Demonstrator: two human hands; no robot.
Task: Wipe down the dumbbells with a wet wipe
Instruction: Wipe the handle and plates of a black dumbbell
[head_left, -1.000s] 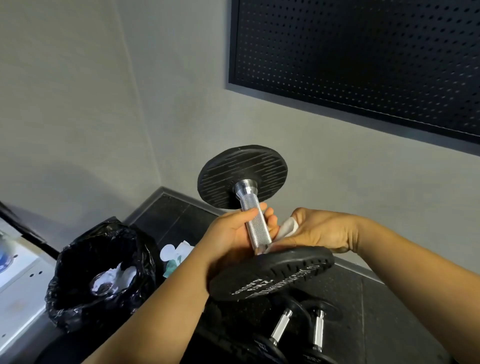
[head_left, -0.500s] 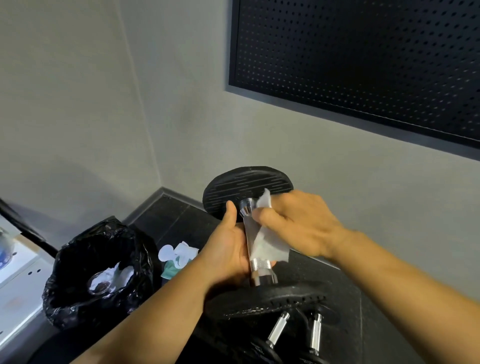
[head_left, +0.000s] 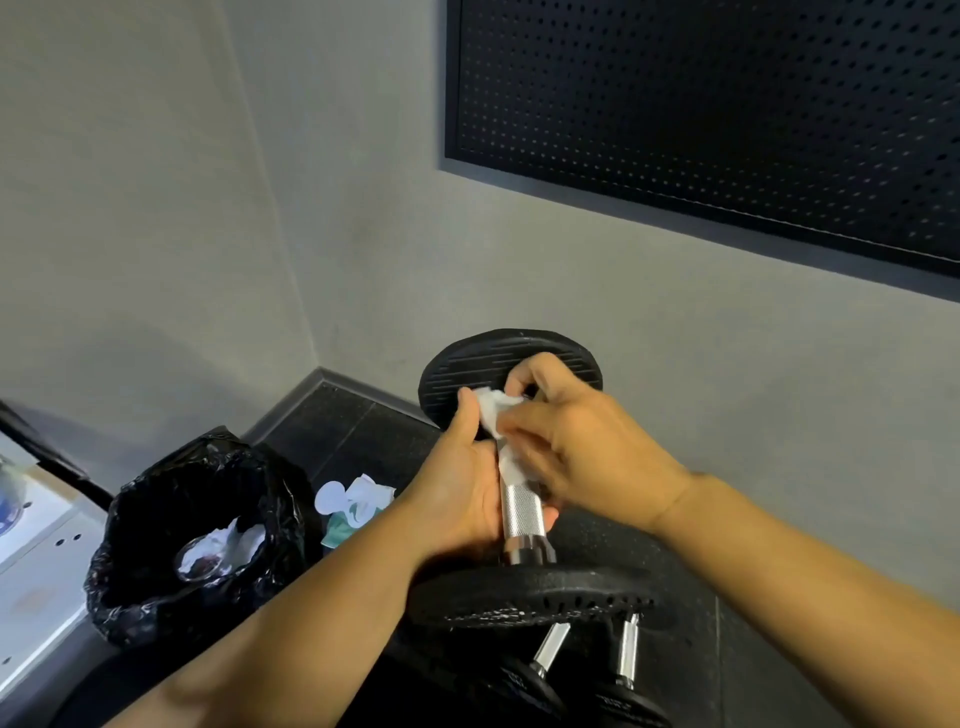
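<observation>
A black dumbbell (head_left: 522, 512) with a knurled chrome handle is held in the air, nearly upright, one plate (head_left: 467, 364) up by the wall and the other (head_left: 535, 597) near me. My left hand (head_left: 457, 493) grips the handle from the left side. My right hand (head_left: 576, 457) holds a crumpled white wet wipe (head_left: 493, 410) wrapped round the upper part of the handle, just below the top plate. Two more dumbbells (head_left: 587, 660) lie on the dark floor below.
A bin lined with a black bag (head_left: 192, 535), with used wipes inside, stands at the lower left. A wipe packet (head_left: 356, 504) lies on the floor beside it. A white board (head_left: 36, 561) sits at the far left. Grey walls and a black pegboard (head_left: 701, 119) rise behind.
The dumbbell has dropped lower in the view. My right hand brought the wipe from the lower end of the handle up to its top, bunched under the far plate.
</observation>
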